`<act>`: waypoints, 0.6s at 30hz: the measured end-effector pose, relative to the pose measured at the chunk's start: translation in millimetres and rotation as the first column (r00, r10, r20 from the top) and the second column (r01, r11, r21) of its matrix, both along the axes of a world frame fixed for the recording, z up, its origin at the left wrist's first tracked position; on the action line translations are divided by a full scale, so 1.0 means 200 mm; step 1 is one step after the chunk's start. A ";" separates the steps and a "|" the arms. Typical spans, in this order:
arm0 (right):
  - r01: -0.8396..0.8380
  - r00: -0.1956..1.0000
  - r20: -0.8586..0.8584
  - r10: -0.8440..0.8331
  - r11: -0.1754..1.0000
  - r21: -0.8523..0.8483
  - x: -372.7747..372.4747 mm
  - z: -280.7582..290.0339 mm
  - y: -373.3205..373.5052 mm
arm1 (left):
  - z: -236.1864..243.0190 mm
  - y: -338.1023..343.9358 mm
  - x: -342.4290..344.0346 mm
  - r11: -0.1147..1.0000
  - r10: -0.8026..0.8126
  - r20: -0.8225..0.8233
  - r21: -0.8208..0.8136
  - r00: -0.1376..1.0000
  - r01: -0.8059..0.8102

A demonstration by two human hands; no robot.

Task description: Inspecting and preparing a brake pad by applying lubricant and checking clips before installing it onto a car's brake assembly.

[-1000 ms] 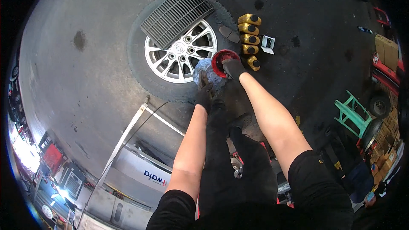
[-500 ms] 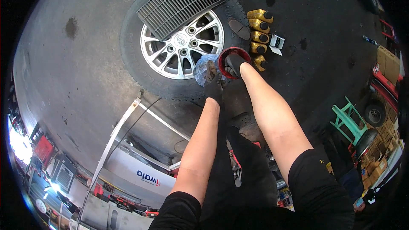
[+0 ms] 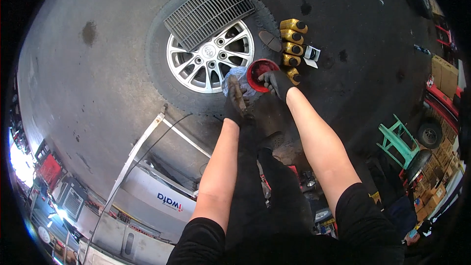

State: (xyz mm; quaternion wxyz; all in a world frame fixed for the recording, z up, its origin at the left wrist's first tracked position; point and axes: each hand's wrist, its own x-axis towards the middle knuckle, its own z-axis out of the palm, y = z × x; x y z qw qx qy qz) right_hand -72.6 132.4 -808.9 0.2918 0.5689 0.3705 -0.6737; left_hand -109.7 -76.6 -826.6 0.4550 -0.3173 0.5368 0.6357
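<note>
My left hand (image 3: 234,104), in a dark glove, is closed around a brown, worn flat piece that looks like a brake pad (image 3: 237,93), tilted upward beside the tire. My right hand (image 3: 275,82), also gloved, has its fingers curled over the near right rim of a red bowl (image 3: 252,74). Dark red residue coats the inside of the bowl; whatever may be between those fingertips is too small to make out. A crumpled bluish plastic bag (image 3: 228,84) lies left of the bowl, on the wheel. Another dark brake pad (image 3: 270,40) with a centre groove rests on the tire.
A large tire (image 3: 159,71) with a silver alloy rim lies flat, a black slatted grille (image 3: 208,12) across its far side. Several gold bottles (image 3: 291,36) and a small open white box (image 3: 311,63) stand right. A white metal frame (image 3: 147,135) is near left, a green stool (image 3: 397,140) right.
My right hand has drawn back from deep inside the red bowl to its near rim. The left hand with the brake pad has shifted left and nearer, and the pad now shows more fully.
</note>
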 end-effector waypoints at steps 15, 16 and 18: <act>0.178 0.784 -0.521 -0.339 0.926 -0.334 0.49 2.06 0.02 | 1.83 0.01 0.11 0.624 0.138 0.299 0.714 0.944 -0.317; 0.185 0.741 -0.550 -0.386 0.904 -0.385 0.54 2.26 -0.01 | 2.04 0.02 0.15 0.618 0.134 0.274 0.728 0.952 -0.297; 0.184 0.682 -0.589 -0.433 0.882 -0.435 0.65 2.59 -0.06 | 2.35 0.01 0.25 0.600 0.060 0.270 0.759 0.961 -0.251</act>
